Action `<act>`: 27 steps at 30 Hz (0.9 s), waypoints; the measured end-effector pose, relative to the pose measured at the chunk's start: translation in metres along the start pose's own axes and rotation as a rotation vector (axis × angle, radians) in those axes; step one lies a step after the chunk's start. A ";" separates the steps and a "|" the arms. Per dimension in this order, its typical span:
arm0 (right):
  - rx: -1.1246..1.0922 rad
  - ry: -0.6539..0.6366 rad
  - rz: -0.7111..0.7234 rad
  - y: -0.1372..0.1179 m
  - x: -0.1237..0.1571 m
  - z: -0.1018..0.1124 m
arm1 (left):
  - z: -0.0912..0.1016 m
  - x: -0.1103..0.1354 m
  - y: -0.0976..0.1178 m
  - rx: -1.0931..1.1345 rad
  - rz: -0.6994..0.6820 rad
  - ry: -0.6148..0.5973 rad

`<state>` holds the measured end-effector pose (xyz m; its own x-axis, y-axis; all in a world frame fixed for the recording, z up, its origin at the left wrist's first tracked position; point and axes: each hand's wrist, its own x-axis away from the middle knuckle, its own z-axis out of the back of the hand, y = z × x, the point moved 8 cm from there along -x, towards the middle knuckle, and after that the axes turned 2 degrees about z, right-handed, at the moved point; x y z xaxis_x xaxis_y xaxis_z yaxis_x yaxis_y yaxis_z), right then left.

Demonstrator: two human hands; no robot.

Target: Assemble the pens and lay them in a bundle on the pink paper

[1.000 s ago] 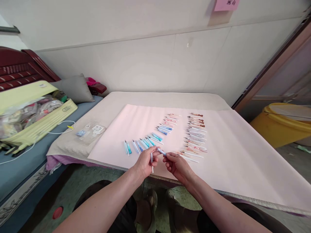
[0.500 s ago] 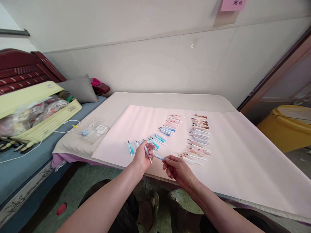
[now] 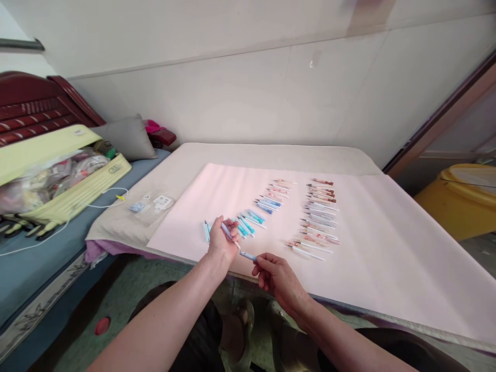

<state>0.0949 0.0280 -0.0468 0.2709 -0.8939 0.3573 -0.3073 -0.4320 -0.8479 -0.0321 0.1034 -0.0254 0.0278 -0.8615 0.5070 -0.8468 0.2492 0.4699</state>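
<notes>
My left hand (image 3: 221, 247) is closed around a slim pen (image 3: 226, 231) with a lavender body and a white end pointing down to the right. My right hand (image 3: 278, 276) pinches a short pale blue cap-like tube (image 3: 248, 256) between thumb and fingertips. The tube's free end is close to the pen's white end; whether they touch I cannot tell. Turquoise pens (image 3: 245, 226) lie just beyond my left hand, partly hidden by it. Farther back are blue pens (image 3: 267, 205) and pink ones (image 3: 278, 192).
A column of pens with brown, pale and floral parts (image 3: 321, 217) lies to the right on the pink sheet (image 3: 380, 248). Clear plastic packaging (image 3: 153, 206) rests at left. Beyond it are a bed with a yellow bag (image 3: 103, 181) and grey pillow (image 3: 129, 139). A yellow bin (image 3: 457, 201) stands right.
The pen in my left hand has turned so its white end points toward my right hand. My right hand has brought the tube left, up to that end. The view has shifted slightly.
</notes>
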 end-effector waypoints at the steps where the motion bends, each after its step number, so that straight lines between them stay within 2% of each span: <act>1: -0.023 -0.004 -0.006 0.001 0.000 0.000 | 0.000 0.000 0.002 0.007 -0.007 -0.006; 8: -0.110 -0.020 -0.026 0.003 -0.001 -0.004 | 0.002 -0.002 0.000 -0.043 -0.037 0.011; 18: -0.183 0.123 -0.018 0.008 0.006 -0.004 | -0.002 0.007 -0.008 -0.122 -0.126 0.024; 22: -0.167 0.164 0.042 -0.002 0.004 0.005 | -0.002 0.010 -0.017 -0.192 -0.143 0.022; 27: -0.090 0.220 0.105 -0.013 -0.003 0.023 | 0.003 0.010 -0.025 -0.422 -0.141 0.038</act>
<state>0.1191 0.0388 -0.0461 0.0309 -0.9346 0.3543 -0.4055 -0.3358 -0.8502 -0.0119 0.0875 -0.0345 0.1535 -0.8853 0.4390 -0.5427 0.2957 0.7861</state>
